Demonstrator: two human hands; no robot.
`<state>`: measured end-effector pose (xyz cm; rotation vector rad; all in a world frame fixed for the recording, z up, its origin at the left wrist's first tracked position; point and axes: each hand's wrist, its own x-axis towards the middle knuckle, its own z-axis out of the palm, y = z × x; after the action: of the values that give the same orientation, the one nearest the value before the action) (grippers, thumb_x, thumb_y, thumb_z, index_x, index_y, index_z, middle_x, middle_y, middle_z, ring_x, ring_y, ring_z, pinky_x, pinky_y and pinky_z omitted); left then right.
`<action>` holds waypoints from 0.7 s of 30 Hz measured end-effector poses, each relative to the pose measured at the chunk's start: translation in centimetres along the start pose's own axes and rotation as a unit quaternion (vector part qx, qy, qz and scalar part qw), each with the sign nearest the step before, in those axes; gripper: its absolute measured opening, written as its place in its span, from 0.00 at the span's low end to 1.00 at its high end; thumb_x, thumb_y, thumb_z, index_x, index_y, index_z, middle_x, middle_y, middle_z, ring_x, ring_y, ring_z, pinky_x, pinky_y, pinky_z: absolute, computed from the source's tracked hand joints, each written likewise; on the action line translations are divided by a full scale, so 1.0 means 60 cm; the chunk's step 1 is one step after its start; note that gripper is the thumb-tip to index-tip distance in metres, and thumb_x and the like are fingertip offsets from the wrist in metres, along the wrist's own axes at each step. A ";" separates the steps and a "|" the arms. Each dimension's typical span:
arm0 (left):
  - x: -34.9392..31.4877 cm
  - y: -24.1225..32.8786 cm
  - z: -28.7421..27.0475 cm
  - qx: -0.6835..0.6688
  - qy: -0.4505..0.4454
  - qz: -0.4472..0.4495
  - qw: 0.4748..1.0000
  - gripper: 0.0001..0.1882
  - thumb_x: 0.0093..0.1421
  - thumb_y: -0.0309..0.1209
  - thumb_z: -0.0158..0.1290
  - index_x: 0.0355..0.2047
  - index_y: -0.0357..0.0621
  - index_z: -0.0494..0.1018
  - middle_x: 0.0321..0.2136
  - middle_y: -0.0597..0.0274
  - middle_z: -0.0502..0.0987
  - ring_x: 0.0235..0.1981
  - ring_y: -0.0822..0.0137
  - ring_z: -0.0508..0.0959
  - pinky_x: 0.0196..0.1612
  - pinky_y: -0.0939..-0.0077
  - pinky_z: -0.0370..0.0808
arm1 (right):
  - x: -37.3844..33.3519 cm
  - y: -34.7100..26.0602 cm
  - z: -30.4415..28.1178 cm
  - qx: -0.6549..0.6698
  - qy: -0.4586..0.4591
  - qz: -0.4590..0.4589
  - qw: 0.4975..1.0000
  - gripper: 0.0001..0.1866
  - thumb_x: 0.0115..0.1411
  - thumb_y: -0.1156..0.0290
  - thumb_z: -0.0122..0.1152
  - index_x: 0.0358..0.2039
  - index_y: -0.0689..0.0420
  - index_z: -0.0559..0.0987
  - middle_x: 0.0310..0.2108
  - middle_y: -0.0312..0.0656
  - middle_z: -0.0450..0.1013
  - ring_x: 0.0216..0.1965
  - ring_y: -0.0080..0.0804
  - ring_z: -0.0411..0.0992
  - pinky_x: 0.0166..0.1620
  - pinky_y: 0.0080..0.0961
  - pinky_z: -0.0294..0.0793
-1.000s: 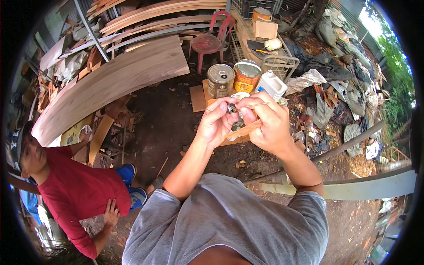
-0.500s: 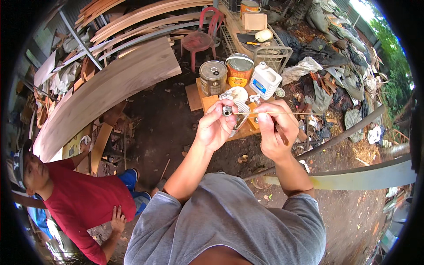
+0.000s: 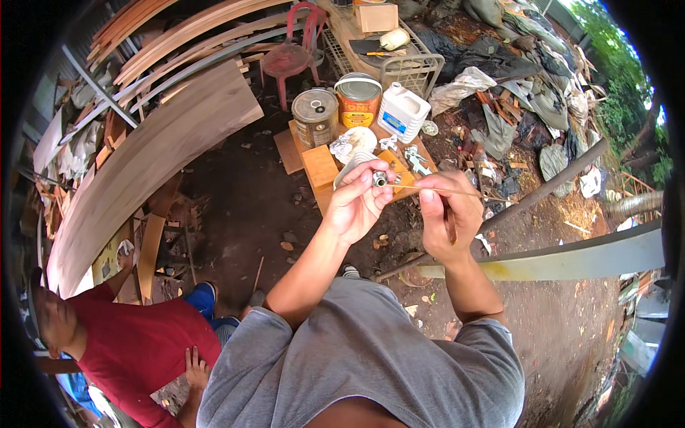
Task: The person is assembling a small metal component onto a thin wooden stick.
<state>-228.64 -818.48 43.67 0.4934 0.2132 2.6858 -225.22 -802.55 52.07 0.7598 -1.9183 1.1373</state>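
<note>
My left hand (image 3: 349,207) pinches a small round metal fitting (image 3: 379,179) between thumb and fingers, its hole turned toward me. Thin and light brown, a straight stick (image 3: 409,187) runs from the fitting across to my right hand (image 3: 454,217), which grips it between thumb and forefinger. Whether the stick's tip sits inside the hole or just at it, I cannot tell. Something narrow and brown (image 3: 450,227) also shows along my right palm; its kind is unclear. Both hands are raised in front of a low wooden table (image 3: 322,197).
On the table stand a metal can (image 3: 315,118), an orange-labelled paint can (image 3: 358,100) and a white jug (image 3: 404,112). A person in a red shirt (image 3: 146,339) is at left, beside a long wooden board (image 3: 164,157). A red chair (image 3: 289,58) stands behind; a pole (image 3: 549,182) slants at right.
The view has shifted, so the table and cans appear farther left. Both hands keep their grips; the fitting has turned slightly. The person at left has tilted their head.
</note>
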 end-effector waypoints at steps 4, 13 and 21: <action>0.003 -0.009 0.001 0.016 0.007 -0.004 1.000 0.14 0.67 0.30 0.49 0.49 0.35 0.70 0.41 0.51 0.76 0.38 0.66 0.81 0.46 0.75 0.80 | 0.002 -0.005 -0.005 -0.041 -0.007 -0.041 0.998 0.06 0.54 0.80 0.62 0.34 0.60 0.80 0.28 0.42 0.75 0.26 0.35 0.73 0.28 0.26 0.71; 0.002 0.002 0.000 0.022 -0.019 0.005 1.000 0.13 0.67 0.29 0.49 0.49 0.35 0.71 0.42 0.52 0.77 0.39 0.67 0.81 0.46 0.76 0.80 | 0.003 -0.018 -0.009 -0.170 -0.069 -0.139 0.973 0.07 0.54 0.76 0.63 0.35 0.55 0.81 0.28 0.39 0.74 0.22 0.31 0.74 0.25 0.23 0.70; 0.001 0.023 0.005 0.093 -0.027 0.017 0.995 0.14 0.67 0.29 0.49 0.48 0.33 0.73 0.41 0.50 0.77 0.40 0.65 0.80 0.45 0.75 0.80 | 0.014 -0.014 0.020 -0.002 -0.056 0.004 0.998 0.02 0.58 0.81 0.58 0.32 0.63 0.78 0.29 0.43 0.77 0.29 0.34 0.74 0.32 0.27 0.72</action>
<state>-229.07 -819.65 44.29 0.6288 0.4463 2.6962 -225.39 -804.10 52.79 0.8292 -2.0170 1.1158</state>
